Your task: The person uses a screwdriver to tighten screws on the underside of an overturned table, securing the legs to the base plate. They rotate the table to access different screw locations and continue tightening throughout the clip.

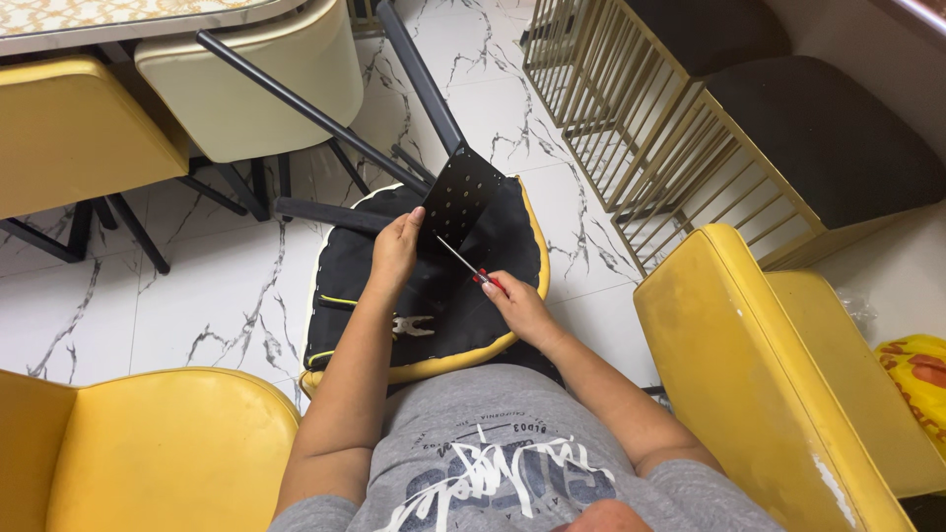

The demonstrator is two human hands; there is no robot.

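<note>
A white marble-patterned floor (pixel 227 296) is seen underneath. Yellow padded chairs (pixel 148 453) are placed at lower left and right, a cream chair (pixel 266 79) is tucked beneath a patterned worktop (pixel 118 15), and gold wire-framed stools (pixel 690 128) with black tops are set at upper right.

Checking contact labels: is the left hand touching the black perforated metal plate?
Touching. The head view shows the left hand with fingertips pressed on the edge of the perforated plate, no gap between them.

Bright, even indoor light; soft shadows under chairs (pixel 246 89). Mild glare on marble floor (pixel 197 296). Sharp throughout, slight wide-angle bending near edges.
</note>
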